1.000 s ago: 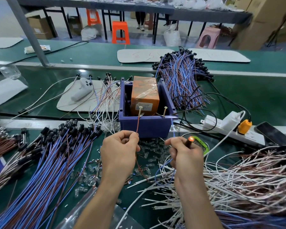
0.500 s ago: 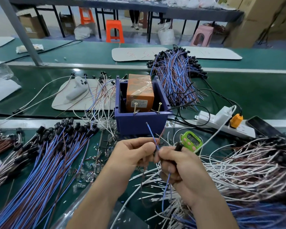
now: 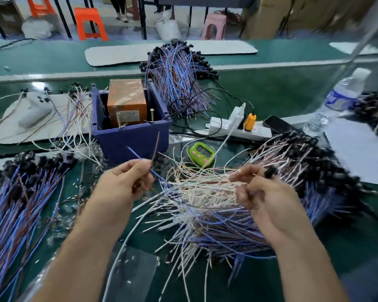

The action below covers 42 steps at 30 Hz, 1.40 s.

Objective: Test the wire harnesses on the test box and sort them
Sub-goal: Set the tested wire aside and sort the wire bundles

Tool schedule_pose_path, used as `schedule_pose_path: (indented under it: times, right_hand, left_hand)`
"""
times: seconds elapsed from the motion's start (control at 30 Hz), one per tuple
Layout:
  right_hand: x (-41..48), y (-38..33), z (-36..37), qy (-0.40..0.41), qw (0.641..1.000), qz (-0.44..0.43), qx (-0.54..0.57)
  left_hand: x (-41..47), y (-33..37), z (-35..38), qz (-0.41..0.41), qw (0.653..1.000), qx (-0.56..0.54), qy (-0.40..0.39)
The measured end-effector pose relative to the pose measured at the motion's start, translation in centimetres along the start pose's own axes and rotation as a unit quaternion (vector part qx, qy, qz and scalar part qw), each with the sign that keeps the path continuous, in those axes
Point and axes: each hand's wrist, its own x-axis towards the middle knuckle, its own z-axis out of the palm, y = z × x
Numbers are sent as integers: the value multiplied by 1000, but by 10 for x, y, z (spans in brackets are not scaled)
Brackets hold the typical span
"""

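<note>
Hands that were touching half a second ago are now sitting well apart, the right one having swung out to the right, and the view is taking in more of the counter's right end. At far left, one heap of blue and brown wire harnesses [image 3: 20, 203] with black connectors is lying fanned on the green counter [image 3: 271, 88]. Beyond it, one flat white board [image 3: 7, 131] is carrying a white handset-shaped piece [image 3: 34, 112] and a few loose harnesses. Next, one dark blue plastic test box [image 3: 131, 138] is standing with one orange taped block [image 3: 127, 101] inside and two brass posts [image 3: 118, 119] rising at its front rim. Just in front of the box, the left hand [image 3: 120, 184] is pinching one thin blue-and-brown wire harness [image 3: 134, 153] between thumb and fingers. Its two free ends, one blue and one brown, are pointing up toward the box without touching the posts. A second harness heap [image 3: 177, 77] is lying behind the box. One green timer [image 3: 201, 152] is sitting between the hands, with one white power strip [image 3: 238, 129] and one black phone [image 3: 277, 126] beyond. The right hand [image 3: 264, 197] is hovering over a third heap of white and blue wires [image 3: 205, 197], fingers curled round a small black connector [image 3: 270, 172]. Blur is hiding whether it belongs to the held harness. One clear plastic water bottle [image 3: 340, 99] is showing at far right.
</note>
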Motion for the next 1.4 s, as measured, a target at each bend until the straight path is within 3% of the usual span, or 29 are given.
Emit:
schedule_pose_path:
  times: [0.1, 0.2, 0.3, 0.5, 0.63, 0.7, 0.77, 0.87, 0.93, 1.0, 1.17, 1.3, 1.4]
  right_hand:
    - [-8, -7, -38, 33, 998, -27, 46]
    - [-14, -13, -74, 85, 994, -66, 21]
    - [-16, -20, -109, 174, 968, -101, -150]
    - [-9, -40, -154, 279, 870, -92, -396]
    - [0, -49, -161, 325, 794, -66, -510]
    - [3, -48, -162, 339, 752, -58, -563]
    - [5, -47, -164, 330, 736, -50, -589]
    - [9, -44, -169, 310, 771, -67, -552]
    - [11, -42, -170, 298, 799, -85, -515]
    - [12, -39, -170, 291, 824, -110, -474]
    - [4, -35, -165, 258, 916, -152, -266]
    - [-13, -40, -152, 168, 977, -130, -32]
    - [-15, -44, -141, 151, 979, -104, 93]
  left_hand:
    - [-4, -8, 14, -10, 999, 16, -38]
    - [-10, -19, 34, -19, 994, 83, -62]
    - [-18, -33, 53, -32, 979, 173, -105]
    - [-32, -59, 86, -52, 931, 329, -146]
    - [-31, -54, 89, 10, 841, 533, -91]
    - [-32, -43, 87, 27, 806, 588, -69]
    - [-33, -32, 87, 37, 776, 627, -52]
    - [-34, -25, 89, 127, 763, 634, 1]
    - [-35, -30, 97, 203, 774, 600, -11]
    - [-36, -38, 111, 230, 786, 569, -77]
    - [-30, -63, 138, 279, 734, 570, -239]
    - [-38, -75, 153, 243, 740, 543, -315]
    - [-49, -78, 168, 113, 781, 444, -424]
